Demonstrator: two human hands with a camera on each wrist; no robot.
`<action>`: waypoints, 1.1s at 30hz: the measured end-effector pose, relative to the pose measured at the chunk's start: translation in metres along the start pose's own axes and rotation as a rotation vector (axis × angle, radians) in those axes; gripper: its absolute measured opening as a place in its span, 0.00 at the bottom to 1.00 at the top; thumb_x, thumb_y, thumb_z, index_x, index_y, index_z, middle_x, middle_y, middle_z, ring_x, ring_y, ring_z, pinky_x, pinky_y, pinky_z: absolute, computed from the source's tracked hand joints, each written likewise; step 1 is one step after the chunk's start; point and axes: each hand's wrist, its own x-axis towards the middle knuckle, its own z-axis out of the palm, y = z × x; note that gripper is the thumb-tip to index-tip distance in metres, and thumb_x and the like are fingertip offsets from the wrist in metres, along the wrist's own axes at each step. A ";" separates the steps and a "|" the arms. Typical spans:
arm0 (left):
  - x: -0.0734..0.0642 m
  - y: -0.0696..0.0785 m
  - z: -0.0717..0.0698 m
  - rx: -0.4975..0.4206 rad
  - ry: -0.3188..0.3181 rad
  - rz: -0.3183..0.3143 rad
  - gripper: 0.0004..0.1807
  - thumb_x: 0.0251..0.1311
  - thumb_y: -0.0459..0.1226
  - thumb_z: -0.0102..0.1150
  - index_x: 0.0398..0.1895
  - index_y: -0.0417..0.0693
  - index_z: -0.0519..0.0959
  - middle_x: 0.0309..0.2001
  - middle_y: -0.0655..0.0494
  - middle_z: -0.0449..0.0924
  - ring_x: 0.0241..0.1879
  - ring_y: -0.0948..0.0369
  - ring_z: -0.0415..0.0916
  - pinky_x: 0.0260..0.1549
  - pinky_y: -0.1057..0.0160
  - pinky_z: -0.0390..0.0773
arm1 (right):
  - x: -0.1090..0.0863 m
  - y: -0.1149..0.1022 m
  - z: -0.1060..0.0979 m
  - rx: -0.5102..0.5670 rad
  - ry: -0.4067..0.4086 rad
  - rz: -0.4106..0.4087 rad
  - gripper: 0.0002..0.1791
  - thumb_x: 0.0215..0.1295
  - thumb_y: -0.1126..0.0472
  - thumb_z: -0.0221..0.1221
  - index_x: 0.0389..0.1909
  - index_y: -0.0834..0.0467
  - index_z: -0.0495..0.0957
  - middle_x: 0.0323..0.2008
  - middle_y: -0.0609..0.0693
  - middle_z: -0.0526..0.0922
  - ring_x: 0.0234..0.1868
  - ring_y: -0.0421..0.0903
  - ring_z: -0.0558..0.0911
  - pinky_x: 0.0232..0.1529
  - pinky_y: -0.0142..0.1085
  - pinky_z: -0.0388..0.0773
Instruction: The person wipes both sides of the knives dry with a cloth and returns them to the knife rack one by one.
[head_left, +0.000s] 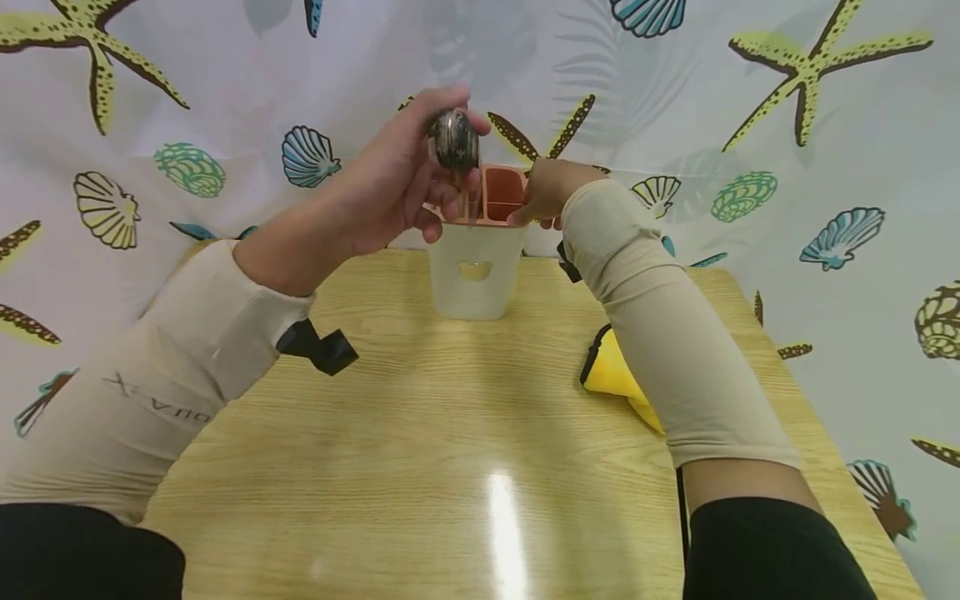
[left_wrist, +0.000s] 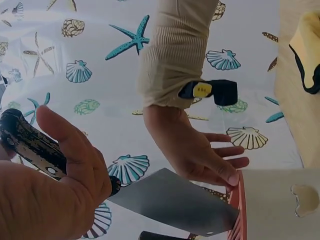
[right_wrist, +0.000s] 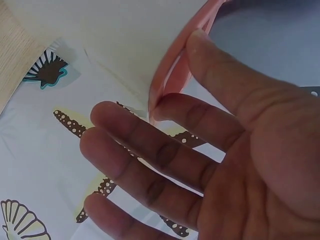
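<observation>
My left hand (head_left: 397,179) grips a broad-bladed kitchen knife (head_left: 453,140) by its worn dark handle, above the utensil holder (head_left: 476,275). In the left wrist view the wide grey blade (left_wrist: 170,202) points at the holder, its far end right at the reddish rim (left_wrist: 241,205). The holder is a translucent white tub with a reddish divided top and a cut-out in front. At its right side, my right hand (head_left: 555,192) pinches the rim (right_wrist: 167,75) between thumb and forefinger; the other fingers are spread loosely outside it.
The holder stands at the back of a wooden table (head_left: 420,433). A yellow item with black edging (head_left: 618,375) lies to the right, partly under my right forearm. Behind hangs a white sheet (head_left: 525,67) printed with shells and starfish. A dark handle-like end (left_wrist: 160,236) shows below the blade.
</observation>
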 end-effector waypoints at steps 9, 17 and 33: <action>0.033 0.000 -0.016 0.478 -0.102 0.024 0.22 0.75 0.50 0.45 0.65 0.58 0.56 0.39 0.53 0.68 0.27 0.60 0.67 0.22 0.63 0.76 | 0.001 0.001 -0.002 -0.013 -0.004 -0.009 0.26 0.72 0.44 0.56 0.58 0.59 0.79 0.48 0.59 0.86 0.36 0.47 0.84 0.46 0.41 0.81; 0.058 0.011 -0.010 1.040 0.296 0.279 0.23 0.73 0.53 0.49 0.62 0.50 0.72 0.59 0.48 0.70 0.58 0.57 0.68 0.58 0.58 0.70 | 0.000 0.001 -0.003 0.006 0.012 0.076 0.25 0.71 0.42 0.55 0.55 0.57 0.79 0.49 0.57 0.85 0.43 0.50 0.84 0.50 0.44 0.81; 0.102 -0.014 -0.029 1.076 0.480 0.245 0.25 0.70 0.51 0.56 0.61 0.45 0.72 0.61 0.49 0.76 0.58 0.53 0.75 0.57 0.55 0.74 | 0.000 0.000 0.001 -0.033 0.028 0.037 0.25 0.71 0.41 0.56 0.51 0.59 0.81 0.39 0.52 0.85 0.30 0.44 0.81 0.40 0.39 0.79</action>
